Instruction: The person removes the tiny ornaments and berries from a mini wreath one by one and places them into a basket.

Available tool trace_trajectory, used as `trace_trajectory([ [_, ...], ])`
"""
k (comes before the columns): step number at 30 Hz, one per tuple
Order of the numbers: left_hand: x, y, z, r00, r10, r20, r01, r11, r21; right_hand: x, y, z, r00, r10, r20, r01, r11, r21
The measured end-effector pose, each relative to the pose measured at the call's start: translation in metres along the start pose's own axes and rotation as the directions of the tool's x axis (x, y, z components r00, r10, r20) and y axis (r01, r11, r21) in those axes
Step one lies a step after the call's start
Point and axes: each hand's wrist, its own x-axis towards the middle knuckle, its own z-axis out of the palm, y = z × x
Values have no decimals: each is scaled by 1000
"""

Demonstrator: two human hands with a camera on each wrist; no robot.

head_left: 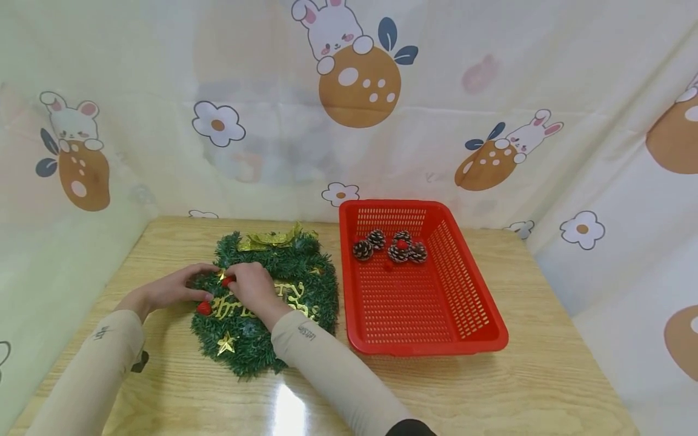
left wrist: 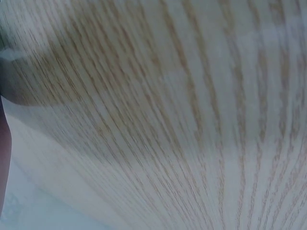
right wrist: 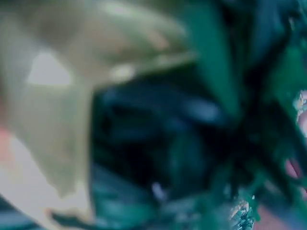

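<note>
A green tinsel wreath (head_left: 322, 290) lies on the left part of the table in the head view, with gold lettering (head_left: 222, 307) across its middle. My left hand (head_left: 173, 288) rests at its left edge, thumb and fingers spread apart. Just below that thumb is a red ornament (head_left: 204, 308). My right hand (head_left: 252, 287) reaches over the wreath and pinches a small red ball (head_left: 228, 281); its fingertips are partly hidden. Blurred gold foil (right wrist: 48, 115) and green tinsel (right wrist: 211, 62) fill the right wrist view.
To the right of the wreath stands a red plastic basket (head_left: 357, 321) holding several pine cones (head_left: 362, 250) and small red balls (head_left: 388, 266). A gold bow (head_left: 267, 240) and a gold star (head_left: 226, 344) sit on the wreath. Bare wood tabletop (left wrist: 158, 96) fills most of the left wrist view.
</note>
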Motion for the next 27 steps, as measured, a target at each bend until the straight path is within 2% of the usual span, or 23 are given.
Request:
trace_trajectory([
  [8, -1, 4, 0, 1000, -4, 5, 4, 1000, -5, -1, 7, -10, 999, 47, -13, -44, 980, 196],
  [12, -2, 5, 0, 1000, 3, 3, -3, 1000, -3, -1, 9, -21, 997, 73, -33, -62, 964, 258],
  [18, -6, 4, 0, 1000, 8, -8, -9, 1000, -5, 0, 12, -40, 982, 175, -72, -133, 908, 397],
  [23, -8, 7, 1, 1000, 15, -14, -15, 1000, -6, 3, 19, -57, 969, 212, -128, -130, 876, 464],
  [27, -6, 10, 2, 1000, 23, -10, -23, 1000, -18, 3, 26, -78, 963, 224, -149, -119, 852, 511],
])
